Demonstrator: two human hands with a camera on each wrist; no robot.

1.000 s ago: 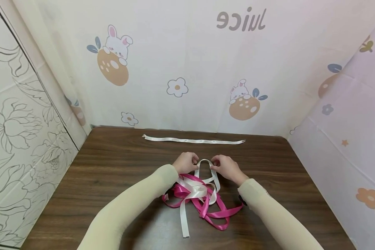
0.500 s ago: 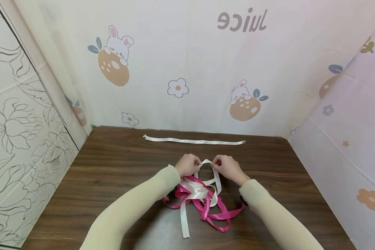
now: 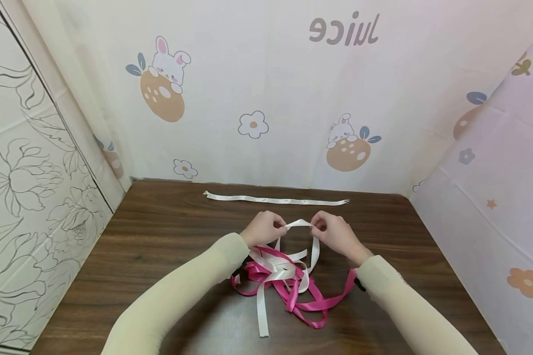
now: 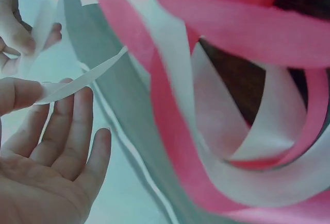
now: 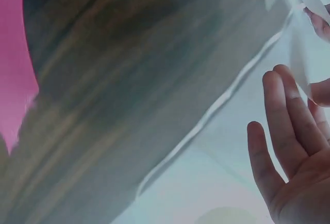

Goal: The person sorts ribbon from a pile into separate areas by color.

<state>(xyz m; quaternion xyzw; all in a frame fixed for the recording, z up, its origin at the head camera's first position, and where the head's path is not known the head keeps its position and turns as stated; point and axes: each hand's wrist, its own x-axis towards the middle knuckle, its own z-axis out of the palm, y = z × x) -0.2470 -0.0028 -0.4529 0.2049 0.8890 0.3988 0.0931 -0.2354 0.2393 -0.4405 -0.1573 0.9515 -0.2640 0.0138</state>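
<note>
Between my two hands a white satin ribbon (image 3: 299, 223) is drawn nearly straight above the table. My left hand (image 3: 264, 229) pinches it between thumb and forefinger; in the left wrist view the other fingers (image 4: 77, 126) spread away from it. My right hand (image 3: 334, 233) pinches the same ribbon to the right, its remaining fingers (image 5: 281, 126) extended in the right wrist view. From both pinches the ribbon hangs down toward a loose tangle of white and pink ribbon. The pink ribbon (image 3: 313, 306) loops toward my right wrist, where one stretch rises by the sleeve.
A separate short white ribbon (image 3: 275, 200) lies straight along the back of the brown wooden table (image 3: 169, 222). One white tail (image 3: 262, 315) of the tangle points toward the front. Printed curtains (image 3: 257, 74) hang behind and at both sides.
My hands have moved apart and up, the right one going rightward. The ribbon arch between them has become a nearly straight span. The pink ribbon by my right wrist has lifted.
</note>
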